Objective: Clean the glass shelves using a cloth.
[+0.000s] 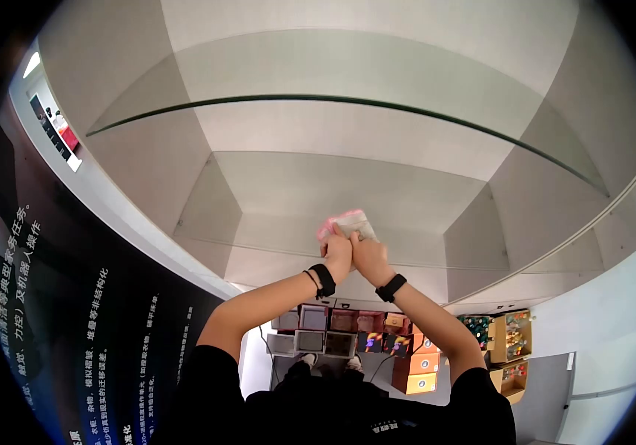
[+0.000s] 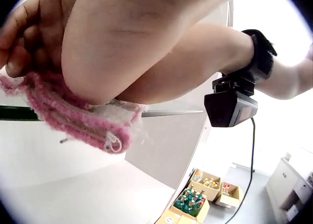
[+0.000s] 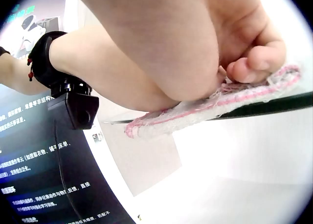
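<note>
A fuzzy white cleaning cloth point(image 1: 355, 224) with pink edging lies folded over the front part of the lower glass shelf point(image 1: 318, 178). My left hand point(image 1: 339, 254) and right hand point(image 1: 369, 256) are side by side on it, both gripping its near part. Seen from the left wrist, the pink border of the cloth point(image 2: 80, 123) hangs below the hand at the dark shelf edge. In the right wrist view, curled fingers point(image 3: 254, 65) hold the cloth point(image 3: 195, 111) along that edge. Their grip partly hides the cloth's middle.
Another glass shelf point(image 1: 333, 67) with a dark front edge spans the cabinet above. Below, several bins point(image 1: 309, 341) and orange boxes point(image 1: 416, 365) stand by my feet, with cartons of bottles point(image 1: 513, 334) to the right. A dark printed panel point(image 1: 88, 319) rises at the left.
</note>
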A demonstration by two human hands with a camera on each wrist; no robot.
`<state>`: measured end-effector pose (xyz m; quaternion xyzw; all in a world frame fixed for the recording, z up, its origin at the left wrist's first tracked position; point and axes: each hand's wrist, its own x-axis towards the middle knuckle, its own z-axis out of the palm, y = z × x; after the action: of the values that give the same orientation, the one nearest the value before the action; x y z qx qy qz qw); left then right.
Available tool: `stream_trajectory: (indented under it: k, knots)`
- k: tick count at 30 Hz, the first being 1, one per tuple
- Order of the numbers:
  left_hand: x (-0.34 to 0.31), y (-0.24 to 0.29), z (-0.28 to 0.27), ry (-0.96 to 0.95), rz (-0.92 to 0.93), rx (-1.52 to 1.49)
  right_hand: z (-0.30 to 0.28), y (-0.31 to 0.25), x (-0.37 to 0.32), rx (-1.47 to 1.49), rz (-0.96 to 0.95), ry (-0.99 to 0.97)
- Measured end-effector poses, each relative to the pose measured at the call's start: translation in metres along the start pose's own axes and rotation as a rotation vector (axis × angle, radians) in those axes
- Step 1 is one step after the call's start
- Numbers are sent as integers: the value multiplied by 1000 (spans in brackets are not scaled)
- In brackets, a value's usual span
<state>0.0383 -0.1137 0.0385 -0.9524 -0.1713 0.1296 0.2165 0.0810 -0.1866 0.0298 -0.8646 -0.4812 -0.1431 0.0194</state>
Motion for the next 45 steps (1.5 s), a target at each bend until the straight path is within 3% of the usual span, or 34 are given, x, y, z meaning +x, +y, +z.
stream_trajectory:
  k: [3, 5, 7, 8, 12, 14, 20, 23, 26, 28, 30, 31, 32, 34, 37, 39, 42, 43, 45]
  knots:
    - [-3, -7, -15, 24, 26, -35, -2, 3, 8, 0, 12, -111]
    - [14, -10, -8, 77, 43, -36, 14, 9, 22, 13, 36, -85]
    - [57, -5, 15, 132, -45, -214, 26, 18, 43, -42, 103, -57]
    - [77, -4, 24, 236, -110, -356, 15, 19, 55, -25, 180, -158]
    - [114, -12, 17, 307, -149, -416, 33, 31, 94, -59, 334, -205]
    - [138, -6, 36, 358, -259, -643, 28, 32, 98, -81, 347, -197]
    - [71, 9, 19, 282, -89, -393, 27, 25, 41, -92, 257, -59]
    - [34, 21, 5, 196, -53, -303, 12, 19, 8, -46, 239, -116]
    - [36, 36, 25, 305, -52, -219, -2, 21, -11, -30, 166, -53]
    - [41, 36, 29, 331, -25, -243, -7, 22, -7, 14, 216, -139]
    - [50, 32, 31, 617, -48, -349, 1, 27, 0, -44, 186, -93]
    - [56, 29, 25, 604, -31, -353, 4, 29, 6, -108, 136, -27]
    - [62, 24, 19, 533, -14, -454, 6, 31, 16, -103, 145, -42]
    - [75, 20, 12, 457, 7, -554, 7, 35, 41, -58, 375, -298]
    - [105, 17, 4, 469, -24, -466, 7, 48, 65, 7, 469, -328]
    - [122, 20, -3, 379, -389, -1292, 11, 56, 74, 47, 501, -357]
    - [119, 21, -3, 530, -340, -1366, 22, 56, 68, 36, 508, -293]
    - [110, 24, -2, 515, -340, -1367, 22, 55, 62, 40, 487, -256]
    - [93, 29, -3, 374, -92, -401, 18, 53, 46, 45, 474, -225]
